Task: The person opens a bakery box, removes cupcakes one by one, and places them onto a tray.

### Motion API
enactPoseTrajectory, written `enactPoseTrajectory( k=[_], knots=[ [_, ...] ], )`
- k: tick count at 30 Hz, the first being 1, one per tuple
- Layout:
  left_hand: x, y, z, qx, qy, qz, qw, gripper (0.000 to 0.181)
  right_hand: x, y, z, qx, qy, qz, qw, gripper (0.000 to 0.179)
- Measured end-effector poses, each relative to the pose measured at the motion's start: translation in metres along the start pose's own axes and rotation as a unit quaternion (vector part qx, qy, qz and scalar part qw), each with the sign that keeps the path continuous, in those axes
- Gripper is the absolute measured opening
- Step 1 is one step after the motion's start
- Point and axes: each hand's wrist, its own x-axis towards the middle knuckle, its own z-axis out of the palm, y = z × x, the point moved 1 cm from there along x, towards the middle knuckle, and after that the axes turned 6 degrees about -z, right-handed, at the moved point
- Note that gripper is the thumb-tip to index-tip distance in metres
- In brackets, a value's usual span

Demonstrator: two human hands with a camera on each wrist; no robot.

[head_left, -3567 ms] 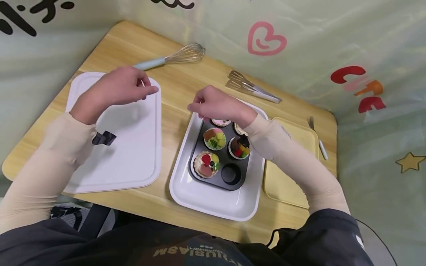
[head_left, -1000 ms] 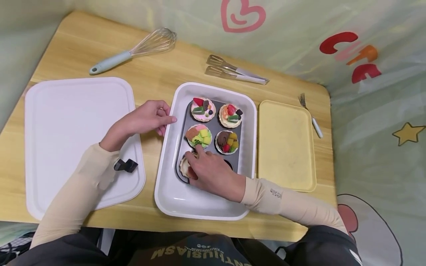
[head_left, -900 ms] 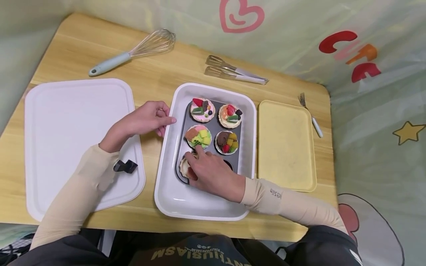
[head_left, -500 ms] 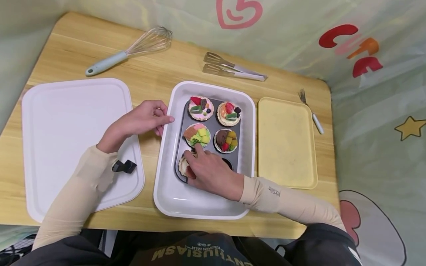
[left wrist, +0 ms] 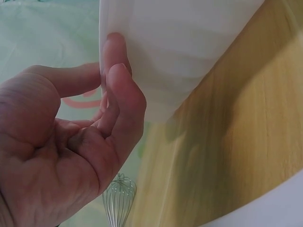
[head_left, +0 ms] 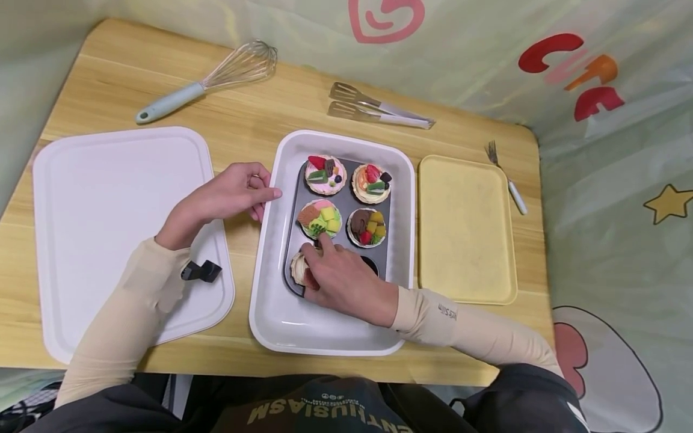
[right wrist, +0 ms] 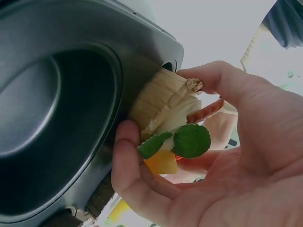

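Note:
A dark muffin pan (head_left: 344, 201) lies inside a white deep tray (head_left: 325, 337), with fruit-topped tarts in most of its cups. My right hand (head_left: 352, 279) grips the tart (right wrist: 163, 101) in the near left cup, thumb and fingers around its crust. In the right wrist view this tart is tilted and shows green leaves and a yellow piece. My left hand (head_left: 230, 195) pinches the tray's left rim, thumb on top and fingers against the outer wall. Beside the right hand is a bare cup (right wrist: 38, 104), partly covered in the head view.
A white flat tray (head_left: 119, 228) lies at the left, a yellow tray (head_left: 465, 234) at the right with a fork (head_left: 509, 180) beyond it. A whisk (head_left: 211, 81) and metal tongs (head_left: 379, 108) lie along the back of the wooden table (head_left: 303, 90).
Since the oldest frame, my left hand has come down onto the tray's rim and my right hand has moved down to the near left tart. Over the last second both have held still.

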Motion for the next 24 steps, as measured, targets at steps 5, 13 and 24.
enactPoseTrajectory(
  k=[5,13,24],
  knots=[
    [0.0,0.0,0.0,0.0,-0.003,-0.003,1.0,0.025,-0.003,0.003,-0.002,0.036,0.004,0.013,0.9993,0.033],
    [0.004,0.001,0.0,0.001,-0.006,0.0,1.0,0.025,-0.01,0.006,-0.013,0.063,0.014,0.014,0.9979,0.039],
    [0.002,-0.004,-0.001,0.008,0.004,-0.016,0.9998,0.026,-0.024,0.017,-0.057,0.057,0.081,0.046,0.994,0.048]
  ],
)
